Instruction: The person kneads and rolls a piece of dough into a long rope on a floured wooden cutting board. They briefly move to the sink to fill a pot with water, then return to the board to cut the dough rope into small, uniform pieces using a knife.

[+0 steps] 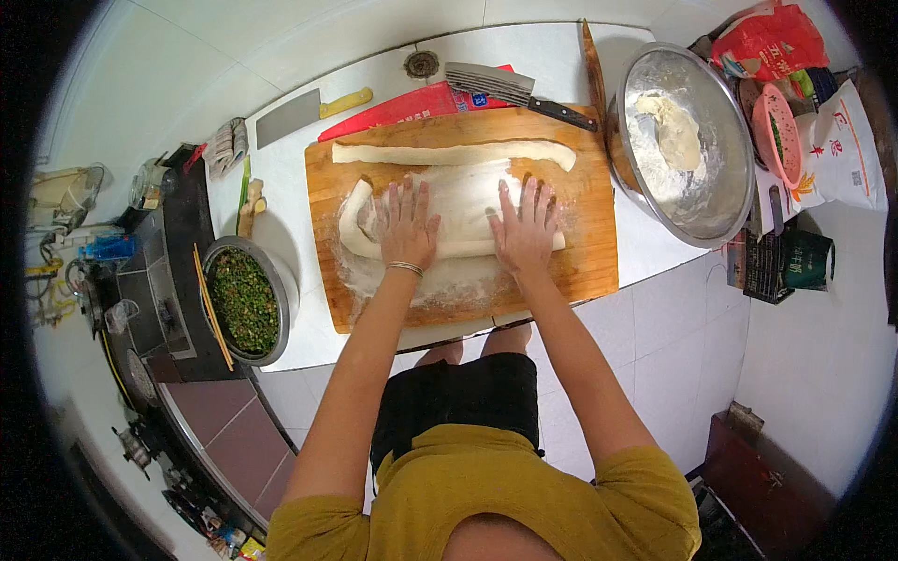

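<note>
A floured wooden cutting board lies on a white counter. My left hand and my right hand press flat, fingers spread, on a thick curved rope of white dough in the board's middle. A bracelet circles my left wrist. A second, thinner dough rope lies along the board's far edge, apart from both hands.
A steel bowl with flour and a dough lump stands right of the board. A bowl of chopped green filling with chopsticks sits to the left. Two cleavers, a red packet, a flour bag and a stove surround them.
</note>
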A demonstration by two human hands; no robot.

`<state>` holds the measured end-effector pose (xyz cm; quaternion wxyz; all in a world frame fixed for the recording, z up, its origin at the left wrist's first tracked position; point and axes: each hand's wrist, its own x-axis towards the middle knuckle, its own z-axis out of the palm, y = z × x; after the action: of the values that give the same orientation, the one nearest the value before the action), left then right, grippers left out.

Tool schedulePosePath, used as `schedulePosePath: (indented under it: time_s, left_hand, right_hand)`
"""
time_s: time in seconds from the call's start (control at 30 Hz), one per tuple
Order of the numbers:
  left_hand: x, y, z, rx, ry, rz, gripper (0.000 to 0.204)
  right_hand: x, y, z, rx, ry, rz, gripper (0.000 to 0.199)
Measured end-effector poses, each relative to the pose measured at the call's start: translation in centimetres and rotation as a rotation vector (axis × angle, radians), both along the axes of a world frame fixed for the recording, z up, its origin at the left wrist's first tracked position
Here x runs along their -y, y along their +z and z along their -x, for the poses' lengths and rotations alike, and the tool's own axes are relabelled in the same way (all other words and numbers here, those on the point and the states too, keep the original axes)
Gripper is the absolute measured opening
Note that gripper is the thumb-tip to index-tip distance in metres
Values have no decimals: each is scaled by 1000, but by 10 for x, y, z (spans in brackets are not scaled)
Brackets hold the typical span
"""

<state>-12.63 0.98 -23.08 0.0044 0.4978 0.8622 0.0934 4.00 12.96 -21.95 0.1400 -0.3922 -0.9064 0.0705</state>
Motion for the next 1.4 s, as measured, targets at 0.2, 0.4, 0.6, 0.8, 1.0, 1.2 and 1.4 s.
schedulePosePath:
  time_s: [0.2,0.4,0.6,0.8,1.0,1.2,1.4]
  left_hand:
    - [92,-6,-20,128,-199,190,53]
    - [104,-1,0,144,-229,179,54]
    - [33,6,55,-52,-134,23,55]
    - [117,-5,41,126,-324,167,54]
    - [127,9,45,160,-280,284,50]
    - [76,7,84,51,-320,54,53]
    - [-7,22,20,-59,-108,-129,56]
  right_hand:
    - [49,3,-67,99,91,166,54]
    - [50,10,-77,163,48,199,56]
    - [-32,1,-7,84,-39,-127,55]
    - [44,0,-86,178,52,120,53]
    - [57,7,-96,184,14,166,55]
    - [-20,0,-33,92,13,8,57]
    - [5,16,30,20,-23,18,55]
